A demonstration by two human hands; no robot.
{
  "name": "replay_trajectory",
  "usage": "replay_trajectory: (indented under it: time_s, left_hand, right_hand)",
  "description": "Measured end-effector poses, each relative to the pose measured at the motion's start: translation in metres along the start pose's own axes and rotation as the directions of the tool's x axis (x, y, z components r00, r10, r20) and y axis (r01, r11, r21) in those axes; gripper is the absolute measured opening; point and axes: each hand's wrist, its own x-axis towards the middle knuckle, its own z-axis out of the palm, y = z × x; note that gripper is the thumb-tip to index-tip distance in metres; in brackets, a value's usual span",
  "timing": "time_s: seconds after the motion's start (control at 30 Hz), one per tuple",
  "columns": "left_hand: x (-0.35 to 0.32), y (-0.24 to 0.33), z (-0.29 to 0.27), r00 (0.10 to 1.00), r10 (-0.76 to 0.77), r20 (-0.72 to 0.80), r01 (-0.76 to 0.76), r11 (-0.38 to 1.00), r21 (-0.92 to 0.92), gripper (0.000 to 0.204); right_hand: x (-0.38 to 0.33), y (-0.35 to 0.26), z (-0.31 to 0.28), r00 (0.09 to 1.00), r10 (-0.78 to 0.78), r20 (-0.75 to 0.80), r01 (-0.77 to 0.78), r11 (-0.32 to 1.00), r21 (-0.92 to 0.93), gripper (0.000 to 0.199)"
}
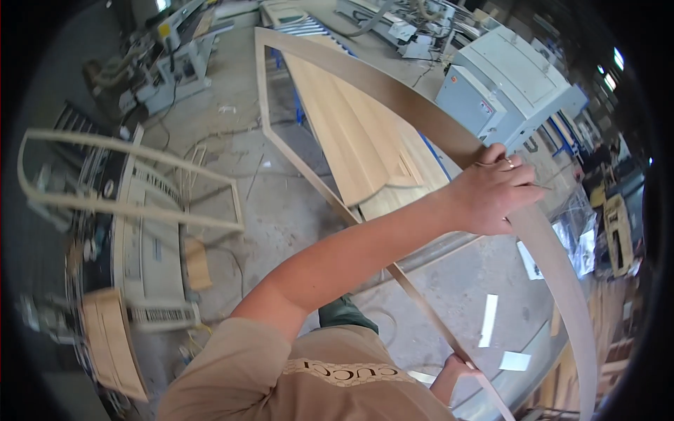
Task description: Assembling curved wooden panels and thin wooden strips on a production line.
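Observation:
Both my hands hold one large, pale wooden frame point(393, 91) with a wide curved side, a narrow straight side and a squared far end. My left arm reaches across to the right, and my left hand point(491, 193) is closed over the edge of the wide curved side. Lower down and closer to my body, my right hand point(456, 368) is wrapped round the narrow side. The frame is raised in front of me and tilted. Its near end runs out of the picture at the lower right.
Wooden panels point(344, 126) lie stacked on a blue roller conveyor point(302, 27) beyond the frame. A big grey machine point(505, 77) stands back right. At left, a second wooden frame point(133, 217) rests by a long machine point(151, 256). White scraps point(489, 319) lie on the floor.

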Motion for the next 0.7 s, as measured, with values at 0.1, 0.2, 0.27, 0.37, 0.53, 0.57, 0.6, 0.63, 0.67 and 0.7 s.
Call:
replay_trajectory:
  time_s: [0.1, 0.2, 0.27, 0.37, 0.53, 0.57, 0.6, 0.63, 0.67, 0.7]
  left_hand:
    - [-0.022, -0.116, -0.031, 0.997, 0.042, 0.061, -0.043, 0.999, 0.018, 0.055]
    - [-0.054, -0.248, -0.064, 0.980, 0.083, 0.181, -0.100, 0.991, 0.091, 0.054]
    - [-0.041, -0.318, -0.076, 0.977, 0.082, 0.195, -0.084, 0.996, 0.005, 0.052]
    - [-0.030, -0.419, -0.065, 0.912, 0.173, 0.371, -0.104, 0.974, -0.200, 0.056]
    - [-0.067, -0.621, -0.147, 0.860, 0.036, 0.510, -0.018, 0.999, -0.040, 0.062]
    - [-0.064, -0.645, -0.145, 0.843, -0.011, 0.538, 0.019, 1.000, -0.011, 0.064]
    - [-0.070, -0.665, -0.143, 0.833, 0.070, 0.548, -0.019, 0.995, -0.098, 0.064]
    - [-0.080, -0.699, -0.157, 0.834, 0.031, 0.551, -0.009, 0.999, -0.042, 0.065]
    - [-0.085, -0.739, -0.173, 0.840, -0.016, 0.543, 0.007, 1.000, 0.018, 0.066]
    - [-0.077, -0.758, -0.167, 0.845, 0.031, 0.534, -0.007, 0.999, -0.047, 0.066]
  right_hand:
    - [-0.016, 0.137, 0.000, 0.989, 0.139, -0.043, -0.137, 0.989, 0.061, 0.101]
    - [-0.091, 0.297, 0.044, 0.954, 0.254, 0.158, -0.264, 0.964, 0.043, 0.096]
    - [-0.095, 0.356, 0.055, 0.931, 0.348, 0.111, -0.354, 0.934, 0.044, 0.096]
    - [-0.099, 0.424, 0.018, 0.901, 0.431, 0.044, -0.432, 0.901, 0.046, 0.100]
    - [-0.217, 0.600, 0.084, 0.809, 0.521, -0.274, -0.543, 0.840, -0.007, 0.103]
    - [-0.216, 0.615, 0.088, 0.832, 0.539, -0.129, -0.534, 0.842, 0.075, 0.101]
    - [-0.222, 0.644, 0.075, 0.829, 0.558, 0.026, -0.558, 0.824, 0.102, 0.099]
    - [-0.261, 0.674, 0.113, 0.864, 0.493, -0.105, -0.486, 0.870, 0.088, 0.101]
    - [-0.305, 0.688, 0.174, 0.880, 0.416, -0.231, -0.417, 0.908, 0.050, 0.104]
    - [-0.300, 0.711, 0.163, 0.902, 0.329, -0.280, -0.303, 0.944, 0.131, 0.095]
